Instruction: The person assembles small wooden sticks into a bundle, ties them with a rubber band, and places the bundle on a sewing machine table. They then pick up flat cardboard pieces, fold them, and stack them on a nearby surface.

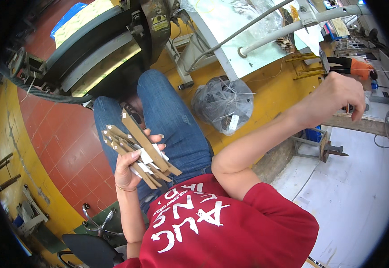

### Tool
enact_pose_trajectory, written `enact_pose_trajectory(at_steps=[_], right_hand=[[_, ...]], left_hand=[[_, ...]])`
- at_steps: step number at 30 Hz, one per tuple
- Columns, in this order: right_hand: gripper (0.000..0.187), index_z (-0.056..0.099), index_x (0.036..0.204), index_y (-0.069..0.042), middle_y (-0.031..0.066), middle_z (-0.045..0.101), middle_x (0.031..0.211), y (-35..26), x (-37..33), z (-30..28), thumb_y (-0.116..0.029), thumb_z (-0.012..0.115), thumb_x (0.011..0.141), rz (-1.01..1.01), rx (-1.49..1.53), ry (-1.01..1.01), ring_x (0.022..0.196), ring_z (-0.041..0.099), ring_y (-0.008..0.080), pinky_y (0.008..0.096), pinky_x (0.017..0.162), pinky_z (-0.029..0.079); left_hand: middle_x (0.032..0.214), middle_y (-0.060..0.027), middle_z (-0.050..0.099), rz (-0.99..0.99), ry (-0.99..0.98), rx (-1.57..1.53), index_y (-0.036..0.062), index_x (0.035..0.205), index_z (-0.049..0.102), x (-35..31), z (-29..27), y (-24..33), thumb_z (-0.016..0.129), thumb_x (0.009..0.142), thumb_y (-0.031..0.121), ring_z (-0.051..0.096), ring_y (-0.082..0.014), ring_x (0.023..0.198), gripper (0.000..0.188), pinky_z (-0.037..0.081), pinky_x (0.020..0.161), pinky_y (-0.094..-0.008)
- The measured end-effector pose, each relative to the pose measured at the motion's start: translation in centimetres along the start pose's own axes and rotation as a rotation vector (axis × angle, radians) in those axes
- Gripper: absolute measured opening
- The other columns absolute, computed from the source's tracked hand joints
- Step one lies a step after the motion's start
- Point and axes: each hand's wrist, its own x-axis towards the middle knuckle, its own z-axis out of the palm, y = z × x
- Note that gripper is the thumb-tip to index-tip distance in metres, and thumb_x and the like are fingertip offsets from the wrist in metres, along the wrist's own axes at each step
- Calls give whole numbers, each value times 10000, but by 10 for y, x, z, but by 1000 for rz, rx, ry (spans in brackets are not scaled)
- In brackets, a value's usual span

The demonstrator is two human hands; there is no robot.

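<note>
Fingers [155, 139] of the left hand [130, 167] pinch a fanned bundle of brown strips [138, 149], long axes running from 10 to 4 o'clock, over the jeans-clad lap [176, 120]. At 2 o'clock, the right hand [341, 94] curls closed near the counter [359, 124].

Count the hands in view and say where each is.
2. The left hand holds a fan of brown strips over the lap. The right hand is raised at the right, fingers curled; what it grips is unclear.

Matt brown cardboard strips [138, 149], crinkled glossy plastic bag [222, 104], faded blue denim jeans [172, 116], red cotton shirt [230, 228].
</note>
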Motion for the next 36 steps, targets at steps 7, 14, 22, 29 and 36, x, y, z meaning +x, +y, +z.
enact_pose_trajectory(at_steps=[7, 14, 22, 29, 36], right_hand=[[222, 598, 1031, -4, 47, 619, 847, -4, -12, -26, -179, 538, 908, 162, -558, 26, 600, 502, 140, 250, 579, 385], [524, 484, 1315, 35, 60, 537, 1098, 36, -112, -88, -78, 689, 846, 1322, -1713, 769, 743, 523, 47, 203, 662, 481], [129, 608, 934, 34, 51, 629, 795, 25, -125, -79, -25, 669, 836, 1114, -1634, 883, 627, 571, 77, 205, 583, 478], [175, 614, 948, 19, 67, 656, 820, 45, -122, -59, -8, 703, 800, 1260, -1445, 914, 658, 614, 82, 208, 579, 495], [320, 625, 1081, 8, 9, 640, 748, 72, -169, -86, -74, 732, 791, 1339, -2104, 661, 641, 563, 41, 182, 549, 415]], left_hand=[[1263, -312, 503, -58, -43, -14, -97, 1352, 344, 0, 8, -1, 566, 816, 114, 551, -419, 1141, 617, 484, 945, -503], [1250, -259, 534, -157, -77, 47, -77, 1369, 338, 0, 22, 7, 541, 877, 92, 553, -390, 1157, 559, 518, 916, -446], [1311, -277, 471, -83, -22, 24, -40, 1392, 314, 2, 14, -7, 506, 931, 367, 531, -390, 1177, 645, 502, 939, -478], [1250, -214, 532, 12, 10, -136, -3, 1350, 380, 8, 7, -10, 191, 878, 737, 544, -300, 1176, 898, 460, 1001, -435], [1195, -173, 553, 83, 220, 52, 10, 1333, 407, 8, 14, -27, 166, 810, 826, 563, -282, 1104, 999, 467, 958, -409]])
